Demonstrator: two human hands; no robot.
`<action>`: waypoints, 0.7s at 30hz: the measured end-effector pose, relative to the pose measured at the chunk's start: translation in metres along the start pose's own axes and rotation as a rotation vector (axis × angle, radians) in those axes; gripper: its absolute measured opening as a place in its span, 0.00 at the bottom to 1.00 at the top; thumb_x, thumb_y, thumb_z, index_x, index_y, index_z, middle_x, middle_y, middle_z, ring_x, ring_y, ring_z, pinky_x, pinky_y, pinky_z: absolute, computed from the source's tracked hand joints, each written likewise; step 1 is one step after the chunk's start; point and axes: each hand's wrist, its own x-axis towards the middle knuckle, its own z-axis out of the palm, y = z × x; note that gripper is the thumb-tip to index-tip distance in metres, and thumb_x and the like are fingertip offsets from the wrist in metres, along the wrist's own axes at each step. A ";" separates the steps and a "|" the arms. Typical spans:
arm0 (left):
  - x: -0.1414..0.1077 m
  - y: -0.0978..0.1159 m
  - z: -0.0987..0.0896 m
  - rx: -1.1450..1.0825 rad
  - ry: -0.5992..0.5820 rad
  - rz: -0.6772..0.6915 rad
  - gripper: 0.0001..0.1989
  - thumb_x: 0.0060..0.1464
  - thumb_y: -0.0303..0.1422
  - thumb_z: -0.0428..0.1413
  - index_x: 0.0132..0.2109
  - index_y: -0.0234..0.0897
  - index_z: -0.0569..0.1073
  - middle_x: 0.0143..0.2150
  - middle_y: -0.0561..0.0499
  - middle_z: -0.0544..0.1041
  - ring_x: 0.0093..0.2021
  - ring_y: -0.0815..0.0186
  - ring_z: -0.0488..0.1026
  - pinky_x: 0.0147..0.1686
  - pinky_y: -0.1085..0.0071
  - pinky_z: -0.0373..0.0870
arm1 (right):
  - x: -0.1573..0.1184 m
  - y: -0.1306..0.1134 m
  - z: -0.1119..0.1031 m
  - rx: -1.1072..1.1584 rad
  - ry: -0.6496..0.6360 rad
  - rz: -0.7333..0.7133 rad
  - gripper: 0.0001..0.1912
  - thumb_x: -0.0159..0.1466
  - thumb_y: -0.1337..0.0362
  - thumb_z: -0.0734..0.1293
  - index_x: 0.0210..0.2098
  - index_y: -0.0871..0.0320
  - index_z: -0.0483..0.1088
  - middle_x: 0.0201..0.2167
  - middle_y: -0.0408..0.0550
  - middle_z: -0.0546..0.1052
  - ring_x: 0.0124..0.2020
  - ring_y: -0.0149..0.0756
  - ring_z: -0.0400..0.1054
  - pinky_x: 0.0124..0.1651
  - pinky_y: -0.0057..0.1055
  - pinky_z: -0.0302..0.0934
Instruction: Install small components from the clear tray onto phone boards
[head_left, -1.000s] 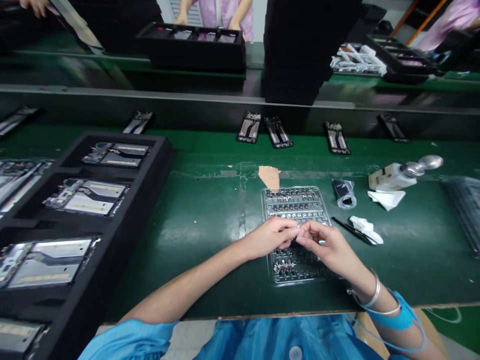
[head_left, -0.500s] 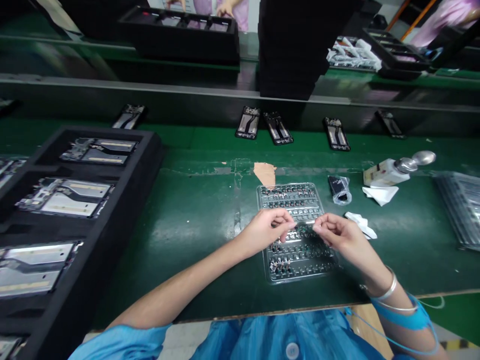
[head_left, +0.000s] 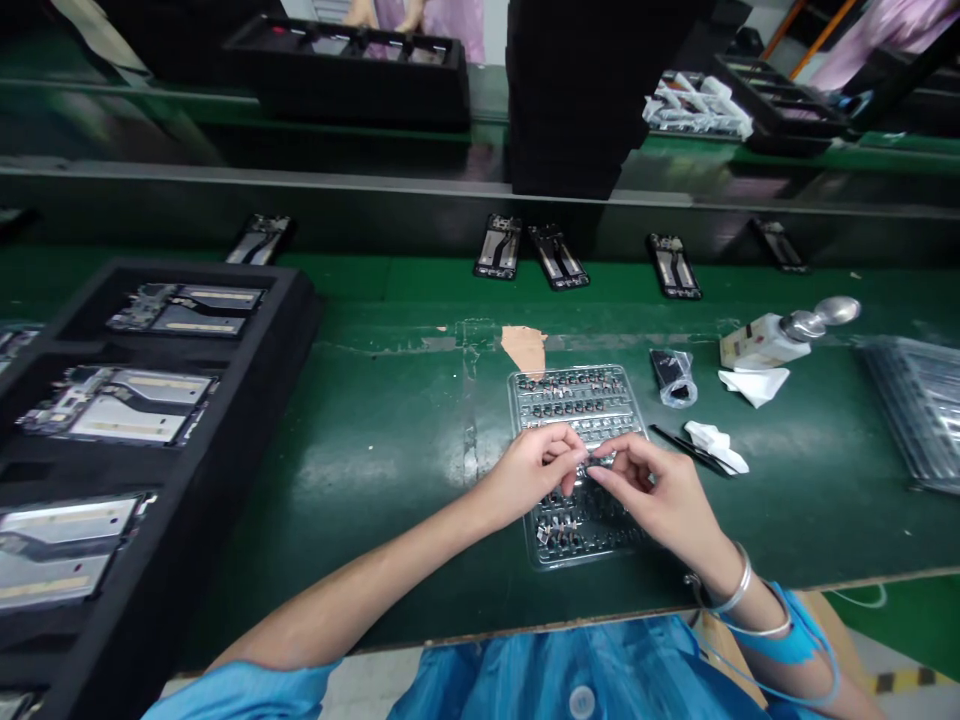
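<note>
Above a clear plastic tray [head_left: 585, 555] my two hands meet, fingertips almost touching. My right hand [head_left: 656, 490] pinches a small dark electronic part [head_left: 594, 461] between thumb and forefinger. My left hand [head_left: 536, 468] is closed in a pinch right beside that part; whatever it holds, if anything, is too small to make out. Rows of similar tiny parts [head_left: 562, 532] sit in the tray's pockets, some hidden beneath my hands. To the right of the tray lie black tweezers [head_left: 679, 442] and a crumpled white wipe [head_left: 716, 445].
A black foam tray [head_left: 259, 375] with phone frames [head_left: 127, 403] fills the left side. Several phone frames [head_left: 559, 256] lie along the back. On the right are a bagged black item [head_left: 673, 378], a pump bottle [head_left: 765, 342] and stacked clear trays [head_left: 919, 405]. A co-worker's hands show behind.
My right hand has moved left to my left hand, closing the gap between them. The tweezers beside the wipe have come into sight. The view has shifted slightly.
</note>
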 end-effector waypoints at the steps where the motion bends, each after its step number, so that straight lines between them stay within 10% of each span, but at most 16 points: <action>1: 0.000 0.000 0.001 -0.006 0.002 0.000 0.09 0.56 0.37 0.50 0.34 0.35 0.66 0.20 0.57 0.67 0.19 0.75 0.60 0.22 0.78 0.55 | 0.000 -0.001 0.002 0.000 0.012 -0.007 0.10 0.61 0.56 0.64 0.34 0.57 0.69 0.16 0.37 0.64 0.17 0.26 0.56 0.21 0.25 0.52; 11: -0.003 -0.006 0.005 0.016 0.038 -0.043 0.13 0.59 0.38 0.47 0.31 0.35 0.66 0.18 0.57 0.65 0.18 0.75 0.56 0.21 0.77 0.52 | -0.002 0.011 0.007 -0.184 0.169 -0.106 0.12 0.63 0.58 0.61 0.39 0.58 0.73 0.20 0.42 0.71 0.20 0.28 0.63 0.27 0.26 0.56; 16: -0.002 -0.007 0.002 -0.036 0.060 -0.053 0.11 0.59 0.37 0.46 0.30 0.36 0.62 0.19 0.57 0.67 0.18 0.74 0.54 0.20 0.77 0.50 | 0.017 0.057 -0.030 -0.748 0.427 0.088 0.15 0.65 0.62 0.58 0.38 0.59 0.75 0.23 0.50 0.77 0.24 0.35 0.68 0.26 0.28 0.49; 21: -0.003 -0.004 0.002 -0.025 0.033 -0.037 0.12 0.58 0.36 0.46 0.28 0.36 0.61 0.19 0.56 0.66 0.19 0.74 0.55 0.21 0.77 0.52 | 0.039 0.094 -0.039 -0.892 0.354 0.084 0.13 0.62 0.66 0.58 0.32 0.60 0.75 0.24 0.52 0.77 0.23 0.35 0.67 0.24 0.29 0.40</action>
